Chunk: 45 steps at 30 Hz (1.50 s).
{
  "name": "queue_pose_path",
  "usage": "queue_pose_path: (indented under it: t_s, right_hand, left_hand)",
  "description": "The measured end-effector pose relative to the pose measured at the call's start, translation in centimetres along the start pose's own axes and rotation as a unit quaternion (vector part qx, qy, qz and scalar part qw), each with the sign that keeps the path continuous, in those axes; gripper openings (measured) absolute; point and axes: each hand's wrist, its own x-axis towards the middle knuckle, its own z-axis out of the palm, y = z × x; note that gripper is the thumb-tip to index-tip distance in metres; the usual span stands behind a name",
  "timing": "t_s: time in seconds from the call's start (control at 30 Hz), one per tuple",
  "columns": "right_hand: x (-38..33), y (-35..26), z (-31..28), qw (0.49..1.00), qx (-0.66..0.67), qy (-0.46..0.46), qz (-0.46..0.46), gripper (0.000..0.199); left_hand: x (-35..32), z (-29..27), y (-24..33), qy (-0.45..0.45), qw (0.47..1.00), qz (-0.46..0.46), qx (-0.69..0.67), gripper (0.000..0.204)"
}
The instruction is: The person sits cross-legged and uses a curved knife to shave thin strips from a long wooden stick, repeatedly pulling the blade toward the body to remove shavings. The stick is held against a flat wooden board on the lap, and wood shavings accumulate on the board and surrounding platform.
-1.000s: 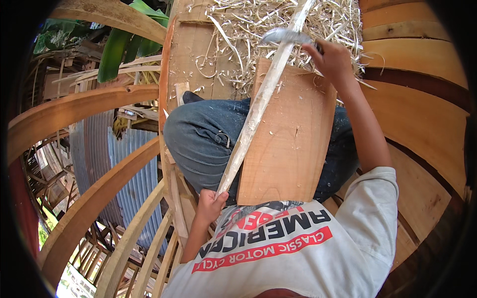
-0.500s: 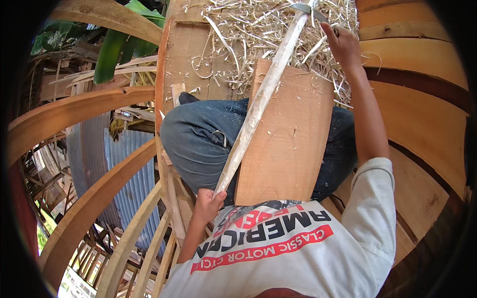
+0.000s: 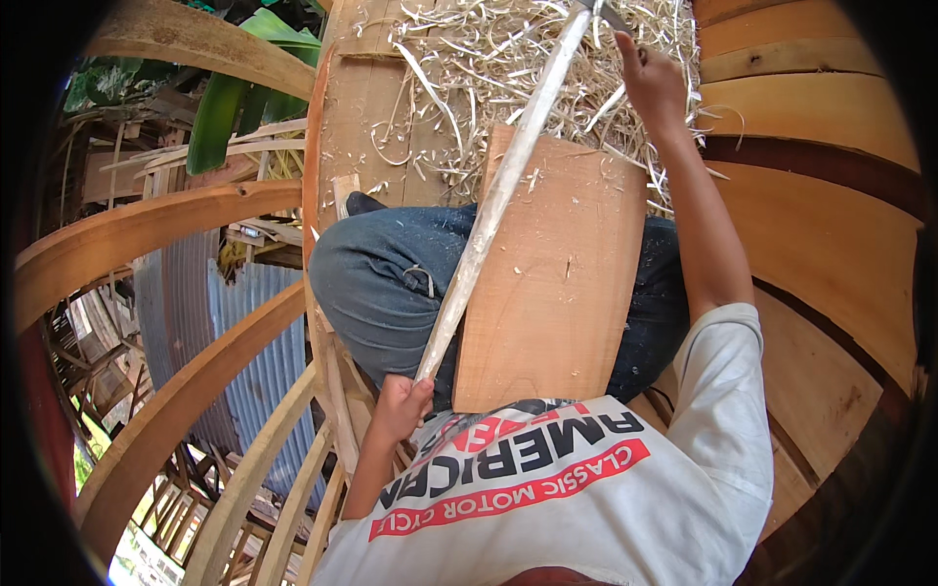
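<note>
My left hand (image 3: 403,405) is closed round the near end of a long pale wooden stick (image 3: 489,225), beside my left knee. The stick slants up and away to the right, across a flat brown board (image 3: 552,283) that rests on my lap. At the stick's far end, by the top rim of the view, my right hand (image 3: 655,86) is closed on a knife, thumb stretched forward. The knife's curved grey blade (image 3: 612,16) lies against or just beside the stick; its handle is mostly hidden by the fingers.
Curly wood shavings (image 3: 469,88) heap over the plank floor (image 3: 366,107) ahead of me. Curved timber ribs (image 3: 166,220) rise at my left, with corrugated metal sheets (image 3: 254,361) beyond. Wide planks (image 3: 821,234) form a wall close at my right.
My right hand and the knife have moved slightly farther away along the stick. My left hand keeps its grip on the near end. The whole view has shifted a little.
</note>
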Motion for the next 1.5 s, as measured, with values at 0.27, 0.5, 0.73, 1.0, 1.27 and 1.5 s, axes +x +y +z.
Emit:
queue_pose_path:
  t_s: [0.27, 0.5, 0.73, 1.0, 1.27, 1.5]
  right_hand:
    - [-0.9, -4.0, -4.0, 0.894, 0.306, -0.289, 0.154, 0.037]
    - [-5.5, -5.1, -8.7, 0.698, 0.460, -0.533, 0.131, 0.021]
    - [-5.9, -3.6, -7.3, 0.767, 0.497, -0.375, 0.155, 0.025]
    - [-4.9, -2.3, -7.1, 0.799, 0.487, -0.317, 0.155, 0.024]
    - [-5.3, -1.1, -3.3, 0.929, 0.363, -0.008, 0.066, 0.024]
    - [-6.8, -2.8, -4.9, 0.842, 0.451, -0.256, 0.148, 0.023]
  left_hand:
    - [0.2, -2.1, 0.7, -0.055, 0.994, -0.043, -0.084, 0.051]
    - [0.3, -3.0, 0.0, -0.076, 0.990, -0.048, -0.109, 0.051]
    - [0.2, -2.6, 0.2, -0.069, 0.994, -0.022, -0.083, 0.050]
    - [0.2, -2.4, 0.1, -0.075, 0.993, -0.009, -0.094, 0.049]
    - [0.3, -2.8, 0.7, -0.096, 0.993, -0.028, -0.061, 0.051]
    - [0.1, -2.9, 0.4, -0.086, 0.991, -0.045, -0.095, 0.054]
